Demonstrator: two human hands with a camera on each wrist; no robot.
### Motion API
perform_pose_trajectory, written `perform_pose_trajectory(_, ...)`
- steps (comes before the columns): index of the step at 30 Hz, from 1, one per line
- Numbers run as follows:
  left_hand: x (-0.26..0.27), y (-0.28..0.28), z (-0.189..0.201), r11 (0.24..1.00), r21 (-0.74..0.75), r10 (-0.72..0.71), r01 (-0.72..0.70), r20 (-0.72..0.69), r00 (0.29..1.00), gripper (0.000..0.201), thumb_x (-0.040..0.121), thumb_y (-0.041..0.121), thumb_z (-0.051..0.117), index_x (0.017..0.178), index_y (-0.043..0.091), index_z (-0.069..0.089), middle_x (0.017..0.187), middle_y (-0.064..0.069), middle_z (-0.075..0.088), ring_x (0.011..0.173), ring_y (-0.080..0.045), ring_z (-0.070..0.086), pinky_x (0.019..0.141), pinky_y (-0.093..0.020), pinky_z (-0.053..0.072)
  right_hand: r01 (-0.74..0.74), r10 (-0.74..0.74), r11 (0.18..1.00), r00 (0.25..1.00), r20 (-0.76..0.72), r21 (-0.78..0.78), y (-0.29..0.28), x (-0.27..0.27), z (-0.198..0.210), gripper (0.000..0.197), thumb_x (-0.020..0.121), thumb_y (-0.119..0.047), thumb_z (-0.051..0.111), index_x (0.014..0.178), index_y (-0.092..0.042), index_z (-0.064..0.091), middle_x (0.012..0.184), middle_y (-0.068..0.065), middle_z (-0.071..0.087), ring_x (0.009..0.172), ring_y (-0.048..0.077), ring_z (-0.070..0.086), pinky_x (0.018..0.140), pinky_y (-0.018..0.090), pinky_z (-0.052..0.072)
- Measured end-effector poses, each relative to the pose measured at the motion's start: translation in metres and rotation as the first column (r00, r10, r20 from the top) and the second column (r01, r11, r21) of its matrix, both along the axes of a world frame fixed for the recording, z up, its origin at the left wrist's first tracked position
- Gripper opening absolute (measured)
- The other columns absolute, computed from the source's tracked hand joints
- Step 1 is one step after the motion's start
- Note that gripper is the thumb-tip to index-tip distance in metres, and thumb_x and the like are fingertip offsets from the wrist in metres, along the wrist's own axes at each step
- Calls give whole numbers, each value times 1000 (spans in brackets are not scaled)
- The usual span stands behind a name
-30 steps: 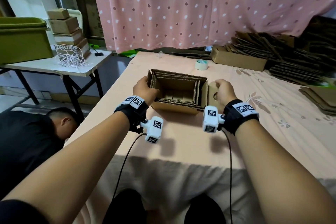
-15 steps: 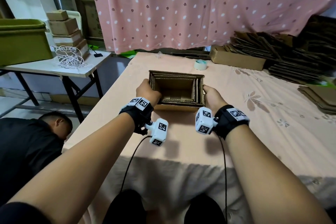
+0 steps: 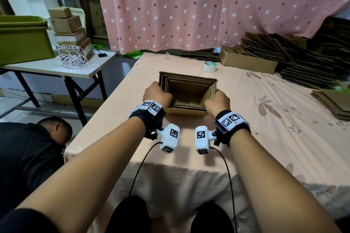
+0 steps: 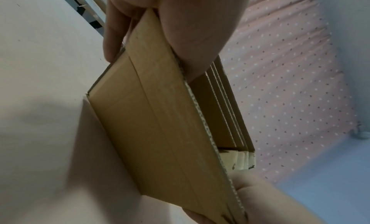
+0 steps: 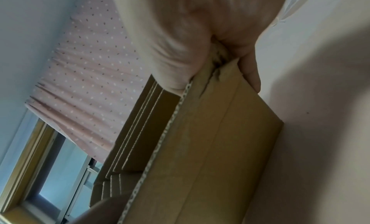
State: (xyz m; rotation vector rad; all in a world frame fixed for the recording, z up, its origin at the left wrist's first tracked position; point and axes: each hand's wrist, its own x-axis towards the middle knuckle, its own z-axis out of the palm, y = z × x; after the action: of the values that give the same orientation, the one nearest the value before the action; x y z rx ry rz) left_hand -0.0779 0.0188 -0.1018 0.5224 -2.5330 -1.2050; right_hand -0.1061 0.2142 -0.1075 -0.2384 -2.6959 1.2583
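A set of several nested open cardboard boxes (image 3: 189, 85) stands on the pink-sheeted table (image 3: 265, 138) in the head view. My left hand (image 3: 157, 94) grips the near left corner, thumb inside the wall and fingers outside, as the left wrist view shows on the cardboard boxes (image 4: 160, 124). My right hand (image 3: 217, 100) grips the near right corner the same way; the right wrist view shows its thumb over the rim of the cardboard boxes (image 5: 210, 148). The box bottom is hidden from the wrist cameras.
A roll of tape (image 3: 209, 66) lies behind the boxes. Flattened cardboard stacks (image 3: 303, 56) fill the far right, more flat pieces (image 3: 337, 104) at the right edge. A side table (image 3: 56, 66) with a green bin, small boxes and string stands left. A person in black (image 3: 37, 142) crouches by the table's left edge.
The right hand moved from the loose flap beside the boxes to the near right corner and gripped it. The left hand shifted its hold on the left corner. The boxes squared up.
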Motion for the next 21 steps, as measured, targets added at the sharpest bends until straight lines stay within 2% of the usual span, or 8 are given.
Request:
perform_pose_trajectory(6, 1, 3, -5, 999, -49, 6, -6, 3, 1000, 43, 81, 22, 73, 117, 8, 54, 115, -14, 64, 102, -36, 62, 73, -33, 47, 40, -40, 999, 999, -19, -4, -1, 4, -1, 29, 88, -3, 52, 114, -10, 61, 121, 17, 66, 107, 37, 62, 78, 29, 42)
perform_pose_trajectory(9, -1, 2, -5, 997, -73, 4, -4, 4, 1000, 42, 82, 19, 72, 118, 7, 54, 116, -15, 64, 103, -36, 63, 74, -33, 48, 40, -40, 999, 999, -1, -6, 2, 5, -1, 30, 88, -3, 52, 116, -7, 62, 122, 18, 66, 110, 38, 61, 78, 29, 42)
perform_pose_trajectory(14, -8, -2, -9, 997, -73, -4, 3, -8, 1000, 34, 84, 13, 65, 117, 7, 57, 115, -18, 66, 101, -39, 64, 73, -33, 46, 41, -40, 999, 999, 15, -28, 1, 4, -4, 27, 87, -6, 57, 113, -7, 64, 119, 18, 67, 105, 38, 63, 76, 29, 43)
perform_pose_trajectory(18, -7, -2, -17, 996, -91, -12, 9, -33, 999, 32, 84, 11, 63, 115, 6, 56, 112, -19, 66, 99, -40, 64, 75, -36, 51, 60, -60, 998, 998, -7, -30, -8, 4, -10, 32, 88, -5, 54, 119, -9, 60, 123, 17, 65, 109, 39, 63, 78, 31, 45)
perform_pose_trajectory(21, -5, -1, -22, 994, -101, -37, 32, -48, 998, 33, 83, 10, 62, 115, 5, 55, 110, -19, 66, 99, -40, 64, 81, -42, 56, 73, -73, 997, 997, -33, -17, -13, 6, -15, 38, 88, -2, 51, 124, -9, 56, 125, 19, 64, 111, 41, 63, 87, 38, 51)
